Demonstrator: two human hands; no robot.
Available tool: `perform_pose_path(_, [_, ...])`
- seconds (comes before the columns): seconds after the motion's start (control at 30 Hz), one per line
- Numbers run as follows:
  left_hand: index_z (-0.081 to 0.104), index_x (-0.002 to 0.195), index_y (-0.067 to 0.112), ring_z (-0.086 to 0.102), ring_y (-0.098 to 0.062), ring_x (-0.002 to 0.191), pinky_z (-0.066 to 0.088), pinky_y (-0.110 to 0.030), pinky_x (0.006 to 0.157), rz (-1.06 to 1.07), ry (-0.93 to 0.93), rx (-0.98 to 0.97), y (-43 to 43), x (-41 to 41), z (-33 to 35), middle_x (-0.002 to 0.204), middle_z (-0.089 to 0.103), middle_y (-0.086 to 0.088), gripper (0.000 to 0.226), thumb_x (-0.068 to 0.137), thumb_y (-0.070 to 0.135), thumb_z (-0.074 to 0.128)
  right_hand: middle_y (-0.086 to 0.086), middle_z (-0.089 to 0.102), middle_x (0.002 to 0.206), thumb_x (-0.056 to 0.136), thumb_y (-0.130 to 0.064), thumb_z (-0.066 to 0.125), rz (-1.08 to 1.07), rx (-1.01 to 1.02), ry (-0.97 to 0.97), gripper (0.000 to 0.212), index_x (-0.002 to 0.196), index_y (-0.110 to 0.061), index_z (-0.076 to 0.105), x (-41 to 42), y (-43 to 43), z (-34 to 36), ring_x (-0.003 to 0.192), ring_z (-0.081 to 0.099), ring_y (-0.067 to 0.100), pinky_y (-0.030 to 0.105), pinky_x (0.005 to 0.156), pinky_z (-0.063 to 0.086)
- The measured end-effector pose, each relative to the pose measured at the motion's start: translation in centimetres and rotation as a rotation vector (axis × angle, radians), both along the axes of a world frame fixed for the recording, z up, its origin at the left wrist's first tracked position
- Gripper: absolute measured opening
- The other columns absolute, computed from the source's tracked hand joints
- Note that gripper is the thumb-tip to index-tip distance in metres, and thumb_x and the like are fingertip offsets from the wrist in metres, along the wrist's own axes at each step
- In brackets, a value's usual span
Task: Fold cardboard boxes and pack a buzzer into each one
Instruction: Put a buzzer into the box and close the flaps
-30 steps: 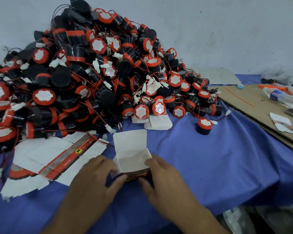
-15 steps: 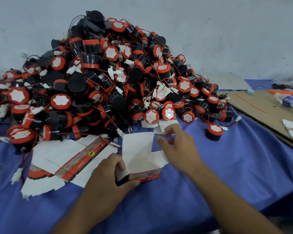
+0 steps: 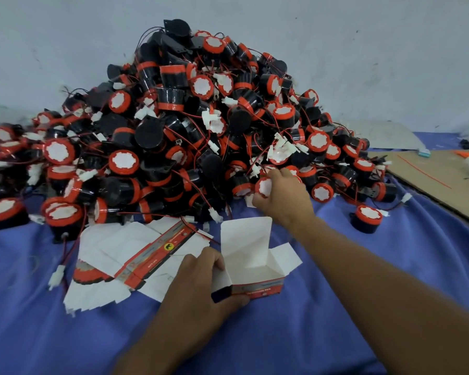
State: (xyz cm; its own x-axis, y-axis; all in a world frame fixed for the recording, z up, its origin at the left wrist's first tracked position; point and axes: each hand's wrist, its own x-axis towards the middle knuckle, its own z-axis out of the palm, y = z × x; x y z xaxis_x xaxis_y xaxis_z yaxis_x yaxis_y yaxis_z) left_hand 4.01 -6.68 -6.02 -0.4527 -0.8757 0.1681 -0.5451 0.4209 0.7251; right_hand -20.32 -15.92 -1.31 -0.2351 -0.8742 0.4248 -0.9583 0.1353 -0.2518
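Note:
A small cardboard box stands on the blue cloth with its top open and its white lid flap upright. My left hand grips the box's left side, thumb along its red front. My right hand has reached to the foot of the big pile of buzzers and curls round one black and red buzzer with a white face. A stack of flat unfolded boxes lies left of the open box.
A lone buzzer sits on the blue cloth right of my right arm. A brown cardboard sheet lies at the far right with a bottle at its edge. A pale wall rises behind the pile.
My right hand left the box, moved up to the pile and closed round a buzzer. My left hand keeps hold of the box. The view has tilted and shifted.

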Motion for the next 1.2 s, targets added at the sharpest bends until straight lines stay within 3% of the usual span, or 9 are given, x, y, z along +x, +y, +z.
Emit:
perform_pose_path(0.13, [0.034,0.099,0.047,0.037,0.010,0.096,0.038,-0.013,0.067,0.000,-0.010,-0.010,0.0,0.4,-0.1,0.099,0.042,0.019,0.051,0.070,0.063,0.073,0.008,0.071,0.085,0.073,-0.046,0.064,0.046,-0.193,-0.646,0.038,0.089,-0.012,0.068,0.0,3.4,2.5,0.070,0.067,0.023,0.034,0.059,0.048])
perform_pose_path(0.27, [0.034,0.100,0.047,0.037,0.012,0.095,0.037,-0.013,0.067,0.015,-0.007,-0.005,0.0,0.4,-0.2,0.100,0.041,0.018,0.054,0.069,0.060,0.076,0.010,0.074,0.090,0.084,-0.030,0.056,0.233,-0.270,-1.452,0.028,0.099,-0.015,0.075,-0.3,7.8,4.6,0.060,0.062,0.020,0.025,0.043,0.040])
perform_pose_path(0.37, [0.035,0.101,0.047,0.039,0.011,0.096,0.038,-0.014,0.069,0.017,-0.003,-0.009,0.1,0.4,-0.3,0.100,0.042,0.018,0.055,0.068,0.060,0.077,0.011,0.066,0.098,0.084,-0.025,0.048,0.412,-0.276,-1.685,0.047,0.124,-0.007,0.064,-0.9,11.4,5.0,0.065,0.059,0.020,0.025,0.051,0.039])
perform_pose_path(0.47, [0.038,0.100,0.046,0.039,0.011,0.096,0.039,-0.012,0.071,0.025,-0.007,-0.036,0.0,0.4,-0.4,0.099,0.043,0.017,0.055,0.067,0.060,0.078,0.011,0.062,0.108,0.076,-0.024,0.045,0.567,-0.289,-1.738,0.051,0.123,-0.012,0.061,-1.3,14.0,5.0,0.074,0.055,0.023,0.028,0.056,0.035])
perform_pose_path(0.63, [0.037,0.101,0.050,0.040,0.007,0.095,0.038,-0.016,0.068,0.020,-0.009,-0.028,-0.1,0.0,-0.5,0.100,0.041,0.018,0.057,0.062,0.065,0.076,0.007,0.062,0.104,0.095,-0.033,0.056,0.565,-0.252,-1.575,0.028,0.118,-0.016,0.060,0.4,14.4,4.4,0.070,0.058,0.016,0.025,0.052,0.039])
perform_pose_path(0.77, [0.037,0.105,0.055,0.034,0.008,0.098,0.034,-0.016,0.072,0.018,-0.034,-0.036,-0.4,-0.3,-0.9,0.100,0.038,0.022,0.062,0.053,0.077,0.064,-0.012,0.068,0.111,0.090,-0.024,0.070,0.612,-0.098,-0.961,0.037,0.126,-0.032,0.063,1.3,14.7,2.9,0.090,0.066,0.011,0.023,0.075,0.054])
perform_pose_path(0.87, [0.034,0.105,0.058,0.031,0.005,0.093,0.029,-0.015,0.070,0.022,-0.096,-0.070,-0.9,-0.2,-1.1,0.098,0.035,0.022,0.065,0.050,0.082,0.061,-0.013,0.062,0.123,0.089,-0.025,0.078,0.644,0.100,-0.611,0.050,0.132,-0.032,0.054,0.9,14.9,1.9,0.115,0.062,0.014,0.030,0.094,0.053])
perform_pose_path(0.97, [0.036,0.107,0.057,0.024,0.015,0.096,0.029,-0.016,0.069,-0.001,-0.106,-0.093,-1.3,0.2,-1.3,0.096,0.033,0.023,0.068,0.053,0.085,0.065,-0.016,0.053,0.135,0.091,-0.026,0.075,0.612,0.074,-0.224,0.042,0.129,-0.029,0.057,1.0,14.7,1.1,0.126,0.050,0.006,0.022,0.105,0.042])
perform_pose_path(1.2, [0.033,0.109,0.058,0.022,0.017,0.100,0.027,-0.012,0.078,-0.019,-0.129,-0.126,-1.0,0.6,-1.0,0.100,0.033,0.025,0.059,0.061,0.090,0.048,-0.012,0.049,0.141,0.092,-0.024,0.073,0.585,0.108,-0.097,0.034,0.125,-0.027,0.066,2.0,14.7,0.9,0.123,0.049,0.013,0.015,0.102,0.039])
